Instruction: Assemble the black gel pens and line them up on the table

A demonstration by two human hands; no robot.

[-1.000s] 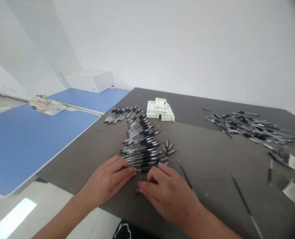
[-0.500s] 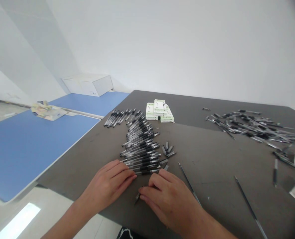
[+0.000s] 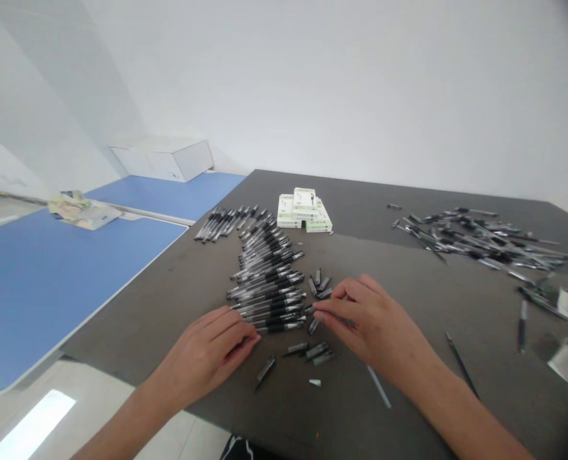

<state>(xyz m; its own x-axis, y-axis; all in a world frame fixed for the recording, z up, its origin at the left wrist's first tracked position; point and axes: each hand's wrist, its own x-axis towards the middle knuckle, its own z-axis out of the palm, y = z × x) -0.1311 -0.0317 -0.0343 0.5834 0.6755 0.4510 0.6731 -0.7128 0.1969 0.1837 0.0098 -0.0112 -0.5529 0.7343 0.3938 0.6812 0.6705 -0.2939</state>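
Note:
A long row of clear pens with black grips [image 3: 269, 275] lies side by side on the dark table. My left hand [image 3: 216, 345] is at its near end, fingers closed together over the left end of the nearest pen [image 3: 278, 328]. My right hand [image 3: 365, 319] is to the right of the row, thumb and finger pinched at a small dark pen cap [image 3: 308, 309], partly hidden by the fingertips. Loose pen caps [image 3: 322, 282] lie just beyond those fingers. More caps [image 3: 316, 351] are nearer to me, and a single cap [image 3: 265, 370] lies below my left fingertips.
Small white-green boxes [image 3: 305, 199] are stacked behind the row. A heap of pens [image 3: 485, 239] lies at the right. Thin refills [image 3: 460, 364] lie near my right forearm, and a white scrap [image 3: 315, 383] lies in front. Blue tables [image 3: 159, 195] with a white carton [image 3: 168, 160] stand left.
My right hand has moved from the near table edge up and right to the caps beside the row. Several caps it covered now show. The left hand has barely moved.

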